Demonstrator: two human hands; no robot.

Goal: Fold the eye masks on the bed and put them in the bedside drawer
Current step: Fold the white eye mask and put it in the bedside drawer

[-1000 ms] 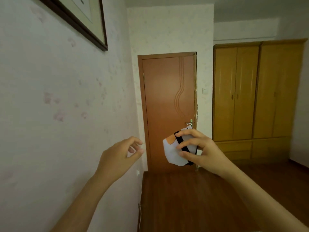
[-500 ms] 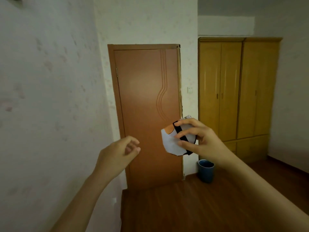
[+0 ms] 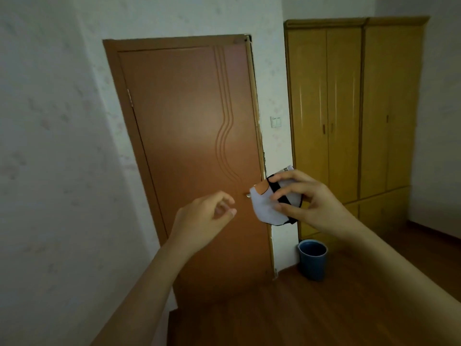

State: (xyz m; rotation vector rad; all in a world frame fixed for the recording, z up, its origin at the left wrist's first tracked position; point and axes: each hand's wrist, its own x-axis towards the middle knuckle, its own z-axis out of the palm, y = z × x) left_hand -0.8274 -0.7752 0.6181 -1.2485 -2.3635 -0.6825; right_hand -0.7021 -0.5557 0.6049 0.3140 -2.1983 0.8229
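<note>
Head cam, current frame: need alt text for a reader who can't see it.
The right hand holds a folded white eye mask with a black strap and an orange patch in mid-air; the left hand hovers empty beside it. Behind stand a closed brown door, a yellow wooden wardrobe and a blue bin on the wooden floor.

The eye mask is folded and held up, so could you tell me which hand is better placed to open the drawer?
Probably the left hand: it is empty, while the right hand pinches the mask. No drawer shows.
</note>
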